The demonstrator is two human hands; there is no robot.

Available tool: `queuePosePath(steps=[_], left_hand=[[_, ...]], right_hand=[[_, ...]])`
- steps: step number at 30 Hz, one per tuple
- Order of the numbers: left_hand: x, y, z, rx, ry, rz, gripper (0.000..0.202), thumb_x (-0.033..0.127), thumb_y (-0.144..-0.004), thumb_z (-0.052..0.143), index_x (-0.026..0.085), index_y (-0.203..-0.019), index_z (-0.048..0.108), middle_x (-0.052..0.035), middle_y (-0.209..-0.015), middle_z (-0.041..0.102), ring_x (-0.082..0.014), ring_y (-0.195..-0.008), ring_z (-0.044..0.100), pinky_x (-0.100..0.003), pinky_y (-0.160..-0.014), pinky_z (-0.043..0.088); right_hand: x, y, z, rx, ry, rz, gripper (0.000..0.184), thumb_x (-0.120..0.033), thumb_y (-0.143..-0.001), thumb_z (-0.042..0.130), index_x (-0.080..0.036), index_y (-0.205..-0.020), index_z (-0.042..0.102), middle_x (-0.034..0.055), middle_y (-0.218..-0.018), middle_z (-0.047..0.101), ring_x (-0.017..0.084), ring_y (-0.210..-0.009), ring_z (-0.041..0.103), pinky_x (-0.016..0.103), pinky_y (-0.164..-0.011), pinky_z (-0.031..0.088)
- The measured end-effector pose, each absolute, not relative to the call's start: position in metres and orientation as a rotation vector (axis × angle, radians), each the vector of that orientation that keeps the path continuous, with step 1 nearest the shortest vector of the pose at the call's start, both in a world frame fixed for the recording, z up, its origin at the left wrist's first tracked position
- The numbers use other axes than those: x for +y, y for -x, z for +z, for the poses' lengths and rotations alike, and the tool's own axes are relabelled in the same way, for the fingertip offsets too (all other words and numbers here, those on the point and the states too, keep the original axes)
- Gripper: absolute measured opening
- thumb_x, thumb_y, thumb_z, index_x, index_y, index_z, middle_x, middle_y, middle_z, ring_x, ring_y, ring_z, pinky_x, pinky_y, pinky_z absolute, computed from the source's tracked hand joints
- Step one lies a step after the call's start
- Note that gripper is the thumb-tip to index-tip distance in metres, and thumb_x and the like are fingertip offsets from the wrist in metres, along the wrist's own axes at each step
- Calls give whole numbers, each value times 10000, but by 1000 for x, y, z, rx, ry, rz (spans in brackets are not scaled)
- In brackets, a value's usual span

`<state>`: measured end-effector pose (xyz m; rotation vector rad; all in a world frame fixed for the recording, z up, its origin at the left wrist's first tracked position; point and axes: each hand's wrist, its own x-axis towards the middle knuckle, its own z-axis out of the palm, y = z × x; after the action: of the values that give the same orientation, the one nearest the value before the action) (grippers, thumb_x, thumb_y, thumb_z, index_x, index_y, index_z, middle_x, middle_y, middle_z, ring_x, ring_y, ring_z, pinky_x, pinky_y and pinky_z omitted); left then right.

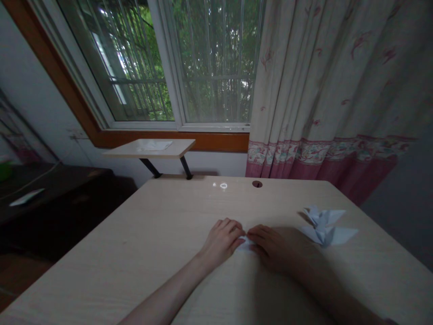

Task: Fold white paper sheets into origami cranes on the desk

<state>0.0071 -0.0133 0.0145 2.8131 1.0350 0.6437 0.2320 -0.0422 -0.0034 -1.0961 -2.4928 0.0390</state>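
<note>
left hand (221,240) + right hand (272,248): fingers pinching some white paper (244,246) lol | two folded-paper figures (324,232) nearby on the bench (135,257), right side | raised shelf (182,148) back left

A pale table (101,262) carries two white folded papers (343,235) on the right, one just beyond the other. Near the middle lies a small paper (244,247) (partly hidden). On the far left stands a shelf (184,143) on black legs (186,168); a round hole (257,184) sits near the far edge.
</note>
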Motion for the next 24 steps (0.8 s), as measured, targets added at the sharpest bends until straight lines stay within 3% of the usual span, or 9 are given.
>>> queuePosePath(steps=[3, 8, 12, 17, 24], left_hand=[[-11, -7, 14, 1061, -2849, 674, 128, 313, -927, 593, 252, -1020, 656, -22, -1048, 650, -215, -976, 558, -356, -819, 425], [-11, -8, 5, 1068, -2919, 738, 166, 213, -949, 521, 206, -982, 684, -41, -985, 705, -203, -905, 624, -345, -811, 494], [-16, -14, -3, 1102, -2916, 782, 264, 181, -959, 432, 146, -1084, 662, -92, -1108, 707, -210, -1007, 660, -339, -898, 524], [-23, -19, -6, 1205, -2902, 630, 356, 210, -962, 397, 96, -1260, 555, -155, -1311, 587, -240, -1235, 544, -389, -1031, 460], [-28, -22, -10, 1249, -2885, 494, 424, 206, -980, 347, 64, -1369, 432, -188, -1410, 475, -275, -1335, 419, -484, -1097, 362]], right_hand=[[-42, -233, -8, -2506, 1116, 65, 362, -241, -883, 561, -170, -1235, 605, 108, -1199, 660, 235, -1106, 600, 422, -987, 474], [-37, -232, -29, -2421, 1221, -2, 405, -222, -905, 518, -180, -1305, 560, 112, -1270, 627, 233, -1156, 588, 434, -1008, 474], [-34, -231, -41, -2355, 1218, -13, 440, -188, -924, 454, -201, -1360, 506, 101, -1356, 560, 218, -1218, 550, 408, -1044, 451], [-32, -232, -43, -2329, 1235, 10, 470, -210, -939, 424, -178, -1408, 435, 132, -1401, 506, 226, -1277, 494, 450, -1049, 440], [-31, -233, -41, -2416, 1221, -42, 476, -184, -939, 395, -95, -1406, 417, 190, -1434, 446, 238, -1328, 423, 467, -1067, 409]])
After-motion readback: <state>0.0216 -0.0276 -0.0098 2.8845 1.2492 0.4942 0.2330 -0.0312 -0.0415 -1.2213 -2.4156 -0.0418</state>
